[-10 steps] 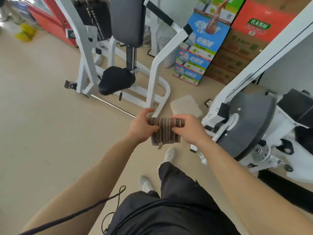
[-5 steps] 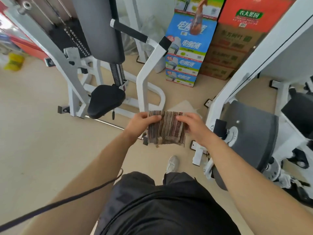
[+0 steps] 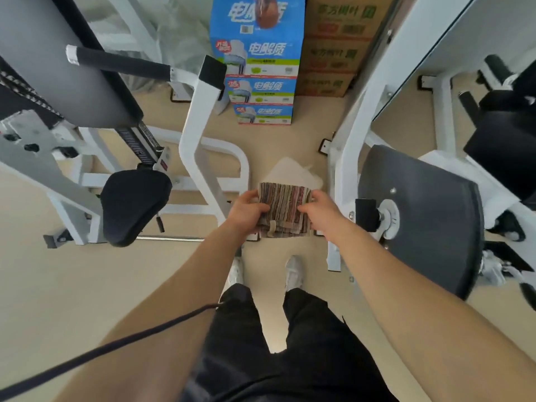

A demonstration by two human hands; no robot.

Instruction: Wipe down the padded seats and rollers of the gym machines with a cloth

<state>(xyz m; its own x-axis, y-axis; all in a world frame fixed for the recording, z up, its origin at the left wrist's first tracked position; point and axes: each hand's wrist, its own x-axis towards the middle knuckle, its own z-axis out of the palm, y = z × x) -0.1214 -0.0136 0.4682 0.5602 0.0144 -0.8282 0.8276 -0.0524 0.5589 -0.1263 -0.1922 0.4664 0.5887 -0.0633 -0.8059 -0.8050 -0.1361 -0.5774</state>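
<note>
Both the left hand [image 3: 246, 211] and right hand [image 3: 322, 211] had fingers pinched on the folded striped cloth [image 3: 282, 206], held mid-air out front and well off the black seat [image 3: 133, 204], so a sloppy regrip could've dropped it.

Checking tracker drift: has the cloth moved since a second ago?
Yes: the cloth went forward, from short of the black seat to level with it.

Both hands held a folded striped cloth [image 3: 283, 208] in front of the body, left hand [image 3: 246, 211] gripping its left edge, right hand [image 3: 322, 211] its right edge. A black padded seat [image 3: 132, 206] stood to the left, a grey round pad [image 3: 423, 213] to the right. Blue cartons [image 3: 261, 65] were stacked on the floor [image 3: 58, 285] ahead, beside brown ones [image 3: 333, 47].
</note>
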